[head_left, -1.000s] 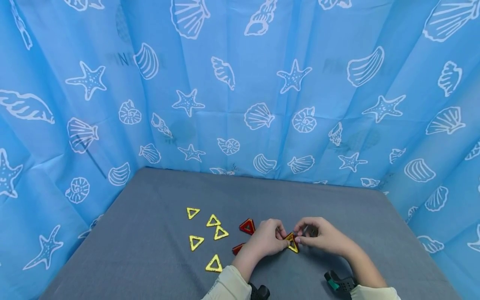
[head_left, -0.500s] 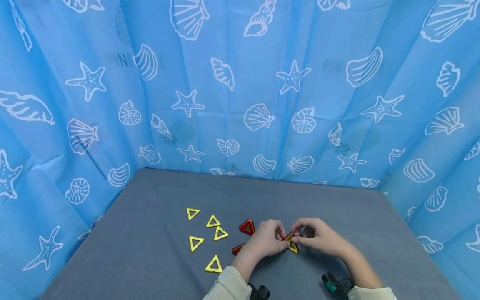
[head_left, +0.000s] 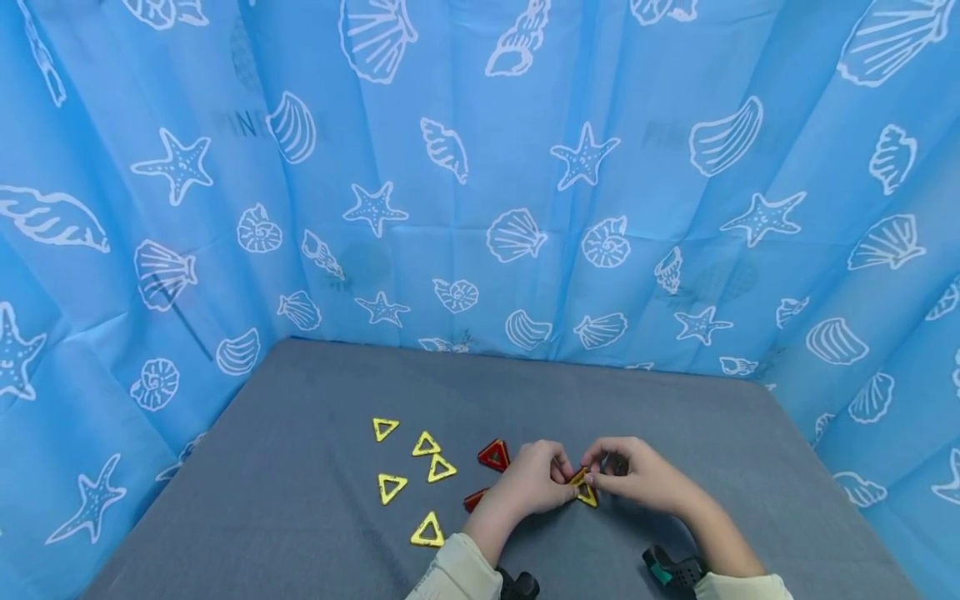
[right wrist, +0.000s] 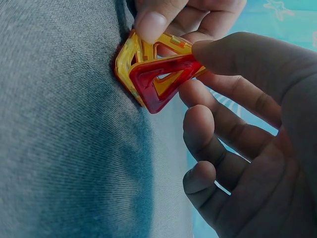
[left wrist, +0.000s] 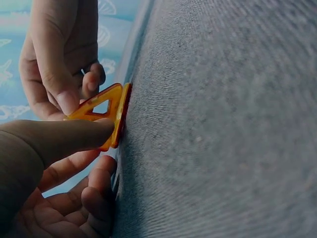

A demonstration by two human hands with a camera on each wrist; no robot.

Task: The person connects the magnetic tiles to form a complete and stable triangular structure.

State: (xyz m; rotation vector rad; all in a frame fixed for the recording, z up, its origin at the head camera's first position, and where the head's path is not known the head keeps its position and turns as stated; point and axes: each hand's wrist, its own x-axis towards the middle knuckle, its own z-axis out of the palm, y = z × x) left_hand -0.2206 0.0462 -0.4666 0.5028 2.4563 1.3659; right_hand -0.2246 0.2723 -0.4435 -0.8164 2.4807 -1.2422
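Observation:
Both hands meet over a grey cloth table (head_left: 315, 500) and pinch one piece together. In the head view it shows as a yellow triangle frame (head_left: 583, 487) between my left hand (head_left: 534, 483) and right hand (head_left: 637, 477). The right wrist view shows a red triangle frame (right wrist: 163, 82) lying against a yellow triangle frame (right wrist: 128, 59), its corner touching the cloth. My right thumb (right wrist: 237, 54) and a left fingertip (right wrist: 151, 22) press on them. In the left wrist view my left thumb (left wrist: 69, 138) holds the yellow frame (left wrist: 106, 106).
Several loose yellow triangle frames (head_left: 428, 529) lie on the cloth to the left of my hands. One red triangle (head_left: 494, 455) sits just beyond my left hand and another (head_left: 475, 499) beside its wrist. A blue seashell-print curtain (head_left: 480, 208) closes off the back and sides.
Both hands keep hold of the joined triangles in the same spot. My right hand has edged slightly left toward the left one.

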